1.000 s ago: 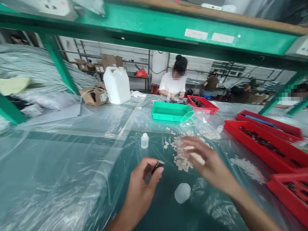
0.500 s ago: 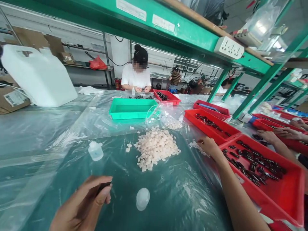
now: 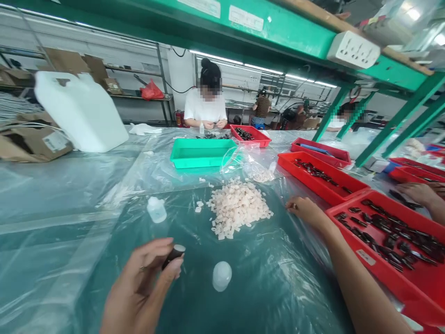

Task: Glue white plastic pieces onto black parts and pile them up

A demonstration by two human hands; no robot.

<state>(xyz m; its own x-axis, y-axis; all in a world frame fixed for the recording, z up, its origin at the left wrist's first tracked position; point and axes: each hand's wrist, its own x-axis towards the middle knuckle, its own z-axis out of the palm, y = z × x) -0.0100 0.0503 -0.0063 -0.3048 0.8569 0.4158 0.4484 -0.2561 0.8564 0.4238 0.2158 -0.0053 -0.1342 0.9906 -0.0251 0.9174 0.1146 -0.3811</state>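
Between the thumb and fingers of my left hand (image 3: 148,278) is a small dark cylindrical part (image 3: 170,256), its pale end face turned up. To the right, my right hand (image 3: 306,211) hovers low over the plastic-covered table beside the red trays. Its fingers are pinched together; whatever they hold is too small to make out. A heap of small cream-white pieces (image 3: 239,206) lies between and beyond my hands. In front of me rests a translucent white rounded cap or cup (image 3: 221,276). A small translucent bottle (image 3: 156,209) stands beyond my left hand.
Red trays with dark parts (image 3: 399,232) line the right side. A green tray (image 3: 203,160) and a clear plastic bag (image 3: 248,164) lie beyond the heap. A white jug (image 3: 83,113) stands at far left. A person (image 3: 206,102) sits opposite; another person's hand (image 3: 417,192) is at far right.
My right hand has moved left, away from the small white bits by the red tray. My left hand has turned the dark part so its pale end shows. The view has swung left.
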